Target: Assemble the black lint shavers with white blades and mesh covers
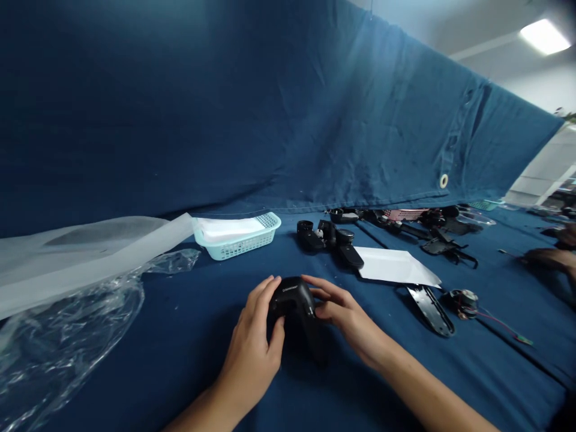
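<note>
Between my hands is a black, bent plastic handheld device [294,291] with small pale lettering on its top; its exact kind I cannot make out. My left hand [257,336] grips its left side, fingers over the top and thumb on the near face. Against the right side press the bent fingers and thumb of my right hand [344,312]. A dark part of the device slopes down toward me, in shadow. To the right lie a long black shell half [431,311], open side up, and a small motor [465,302] with thin wires.
A light-blue basket [238,247] holding white sheets stands behind my hands. Crumpled clear plastic [85,336] and white foam sheet [112,252] cover the left. Black parts [346,246] and white paper [396,266] lie back right. Another person's hand [551,258] is at far right.
</note>
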The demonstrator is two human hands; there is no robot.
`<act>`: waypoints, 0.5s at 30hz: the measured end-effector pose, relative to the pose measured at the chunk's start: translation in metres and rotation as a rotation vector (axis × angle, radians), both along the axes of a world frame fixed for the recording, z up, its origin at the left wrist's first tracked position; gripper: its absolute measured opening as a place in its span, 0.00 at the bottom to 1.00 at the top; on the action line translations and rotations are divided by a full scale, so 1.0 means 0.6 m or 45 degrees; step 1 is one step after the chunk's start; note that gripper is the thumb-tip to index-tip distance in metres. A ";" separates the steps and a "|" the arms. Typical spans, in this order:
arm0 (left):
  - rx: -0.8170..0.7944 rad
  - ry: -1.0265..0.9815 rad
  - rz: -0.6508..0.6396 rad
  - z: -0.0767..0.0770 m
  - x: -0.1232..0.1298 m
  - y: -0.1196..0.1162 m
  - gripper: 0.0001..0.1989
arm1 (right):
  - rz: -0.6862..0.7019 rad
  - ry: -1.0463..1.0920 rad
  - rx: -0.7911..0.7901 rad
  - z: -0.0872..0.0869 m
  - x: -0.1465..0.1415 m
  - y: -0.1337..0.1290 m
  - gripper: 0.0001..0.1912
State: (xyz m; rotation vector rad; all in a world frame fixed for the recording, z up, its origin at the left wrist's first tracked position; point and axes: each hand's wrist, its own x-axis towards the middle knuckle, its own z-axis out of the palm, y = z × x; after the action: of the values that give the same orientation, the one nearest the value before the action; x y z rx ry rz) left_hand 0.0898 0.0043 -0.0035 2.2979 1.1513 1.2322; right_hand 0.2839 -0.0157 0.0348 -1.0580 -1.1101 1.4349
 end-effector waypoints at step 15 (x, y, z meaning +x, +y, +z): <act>0.128 0.020 0.018 0.007 -0.004 -0.009 0.27 | 0.017 0.160 -0.053 -0.008 -0.005 0.005 0.26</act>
State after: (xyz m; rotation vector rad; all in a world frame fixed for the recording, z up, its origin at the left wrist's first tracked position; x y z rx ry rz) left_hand 0.0874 -0.0009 0.0009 2.3795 1.1376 1.3075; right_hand 0.2811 -0.0129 0.0302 -0.9768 -1.0029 1.5201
